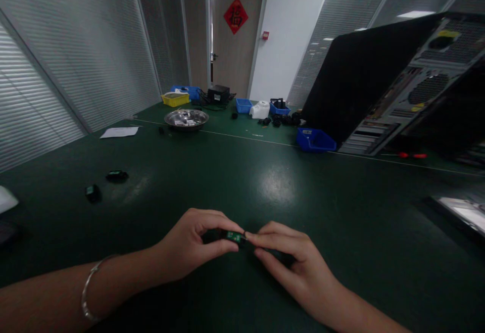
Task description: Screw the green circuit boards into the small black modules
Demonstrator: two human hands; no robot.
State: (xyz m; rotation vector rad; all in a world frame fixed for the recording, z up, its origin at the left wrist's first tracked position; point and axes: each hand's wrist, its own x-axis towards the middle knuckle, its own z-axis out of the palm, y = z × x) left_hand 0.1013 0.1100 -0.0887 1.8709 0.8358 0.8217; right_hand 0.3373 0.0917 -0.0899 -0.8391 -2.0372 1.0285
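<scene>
My left hand (202, 242) pinches a small black housing with a green circuit board (234, 236) between thumb and fingers, just above the green table. A silvery bangle (86, 292) circles the left wrist. From the other side, my right hand (290, 257) brings its bent fingertips to the right end of this piece. Something small and light shows at those tips, too small to name. Two similar black pieces with green boards lie on the table at the left, one nearer (92, 193) and one farther (117, 176).
Across the table (235, 176) stand a metal bowl (186, 119) with small parts, a yellow bin (175, 100) and a blue bin (315, 140). A large black computer case (364, 80) rises at the right. White paper (119, 132) lies far left.
</scene>
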